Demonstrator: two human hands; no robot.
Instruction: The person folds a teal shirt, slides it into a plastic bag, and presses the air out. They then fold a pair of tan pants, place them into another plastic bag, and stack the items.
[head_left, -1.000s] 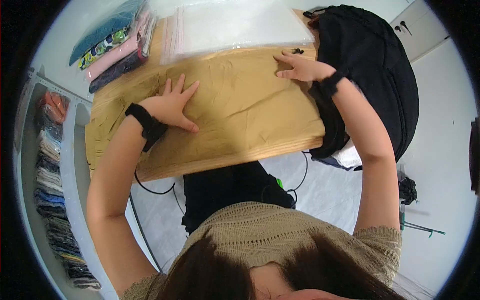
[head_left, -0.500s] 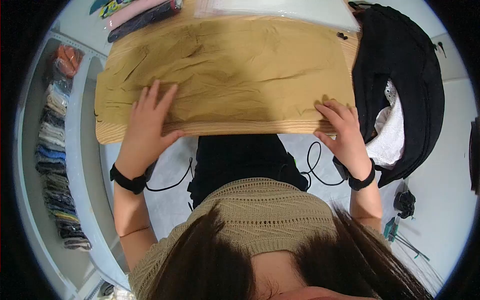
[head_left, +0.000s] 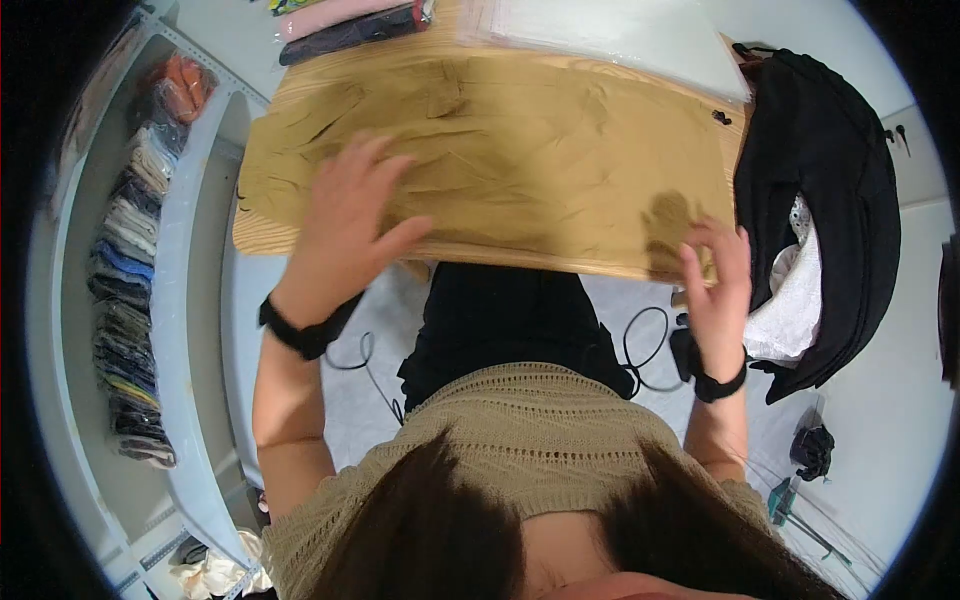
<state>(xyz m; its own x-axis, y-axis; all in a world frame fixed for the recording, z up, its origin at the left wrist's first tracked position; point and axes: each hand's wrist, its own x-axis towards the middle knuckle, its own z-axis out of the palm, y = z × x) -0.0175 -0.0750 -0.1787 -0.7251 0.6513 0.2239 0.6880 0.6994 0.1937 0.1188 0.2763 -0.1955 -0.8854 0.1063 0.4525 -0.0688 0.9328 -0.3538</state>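
Observation:
A mustard-brown cloth (head_left: 560,150), creased in places, lies spread across the wooden table (head_left: 268,238). Over its left part is my left hand (head_left: 350,205), fingers apart and holding nothing. My right hand (head_left: 718,270) hovers by the cloth's near right corner with its fingers spread, casting a shadow on the fabric. Each wrist wears a black band. A small black item (head_left: 721,118) sits near the far right corner of the cloth.
Clear plastic sleeves (head_left: 610,30) and bagged folded garments (head_left: 350,32) lie along the table's far side. Black clothing (head_left: 820,200) with a white lace piece (head_left: 790,300) is at the right. Shelves (head_left: 180,330) of folded clothes stand left. A black cable (head_left: 650,385) trails below.
Both hands have come up off the cloth. My left hand has shifted inward over it, and my right hand has drawn back towards me. The whole view has tilted slightly.

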